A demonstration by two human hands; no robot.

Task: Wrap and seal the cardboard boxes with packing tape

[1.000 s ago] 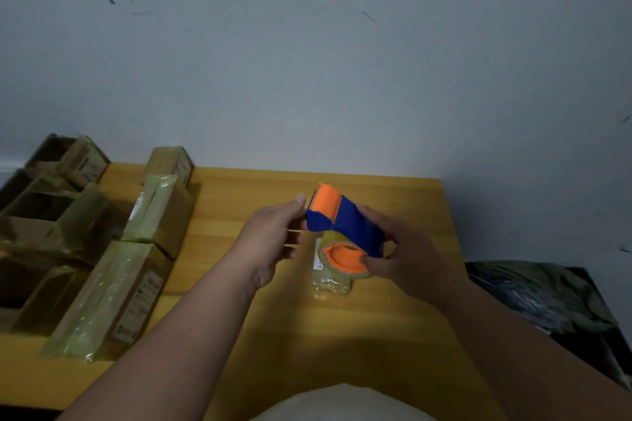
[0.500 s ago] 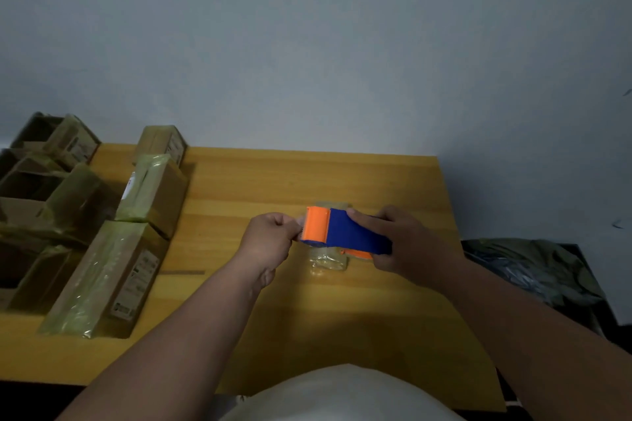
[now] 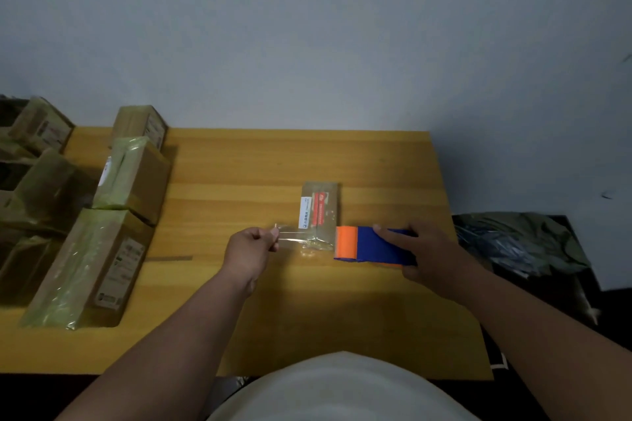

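A small flat cardboard box with a white label and a red stripe lies on the wooden table. My right hand grips a blue and orange tape dispenser just right of the box's near end. A strip of clear tape runs from the dispenser leftward across the box's near end. My left hand pinches the free end of that strip, left of the box.
Several tape-wrapped cardboard boxes lie along the table's left side, with more boxes beyond the left edge. A dark crumpled bag lies on the floor to the right. A grey wall stands behind the table.
The dispenser has moved right and my left hand left, drawing out a strip of tape between them. The small box underneath has come into view.
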